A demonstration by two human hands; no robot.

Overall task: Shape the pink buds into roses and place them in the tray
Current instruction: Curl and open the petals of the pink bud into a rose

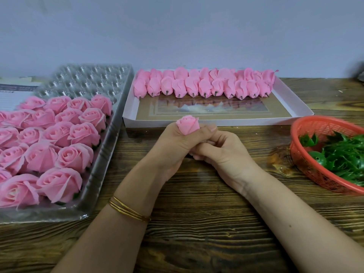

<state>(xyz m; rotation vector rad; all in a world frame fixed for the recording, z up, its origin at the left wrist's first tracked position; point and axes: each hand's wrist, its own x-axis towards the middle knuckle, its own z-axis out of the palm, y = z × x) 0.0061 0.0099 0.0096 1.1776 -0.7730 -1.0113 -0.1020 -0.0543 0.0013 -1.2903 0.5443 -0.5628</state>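
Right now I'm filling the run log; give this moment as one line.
left hand: grips bud | right hand: pinches bud | tray: partly filled with roses | box: buds waiting

Single head-worn view (wide-angle), looking forward-down across wooden table, near edge close, wall at far end.
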